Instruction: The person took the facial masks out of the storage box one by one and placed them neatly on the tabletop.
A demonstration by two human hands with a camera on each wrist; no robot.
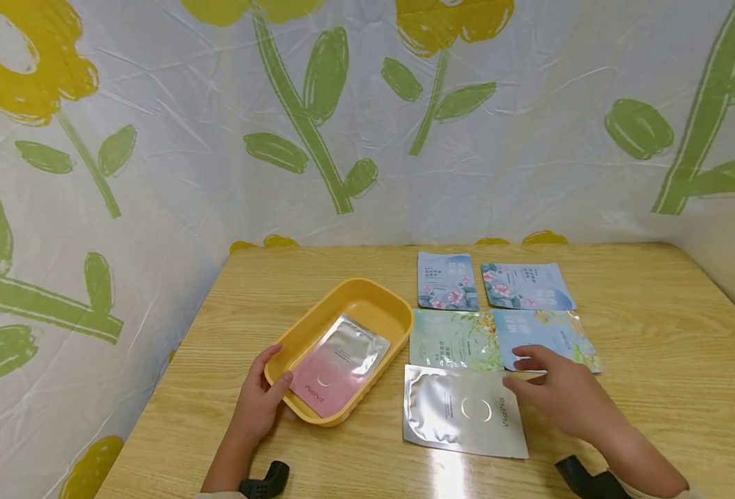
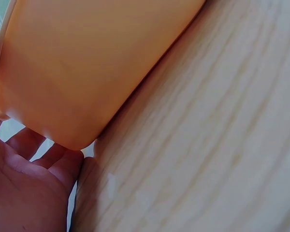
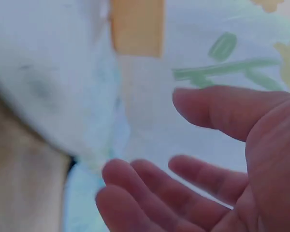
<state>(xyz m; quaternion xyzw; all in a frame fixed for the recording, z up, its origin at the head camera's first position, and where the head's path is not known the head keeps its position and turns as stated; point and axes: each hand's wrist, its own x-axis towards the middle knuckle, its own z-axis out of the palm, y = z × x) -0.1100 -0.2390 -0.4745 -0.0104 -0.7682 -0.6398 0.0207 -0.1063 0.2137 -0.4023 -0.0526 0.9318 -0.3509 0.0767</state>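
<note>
My left hand (image 1: 260, 402) grips the near-left end of a yellow plastic basin (image 1: 370, 308), thumb over the rim and fingers outside. In the left wrist view, curled fingers (image 2: 63, 162) lie against the basin's outer wall (image 2: 87, 72). A pink-and-silver face mask packet (image 1: 333, 371) lies inside it. My right hand (image 1: 564, 398) hovers at the right edge of a silver face mask packet (image 1: 433, 409), its thumb tip overlapping that edge. The right wrist view shows thumb and fingers (image 3: 210, 108) apart, nothing between them.
Behind the silver packet lie a green packet (image 1: 445, 339) and a blue one with yellow flowers (image 1: 545, 329). Two blue packets with pink flowers, one upright (image 1: 447, 274) and one sideways (image 1: 530, 284), lie farther back. A flowered cloth (image 1: 517, 173) hangs behind the wooden table (image 1: 654, 326).
</note>
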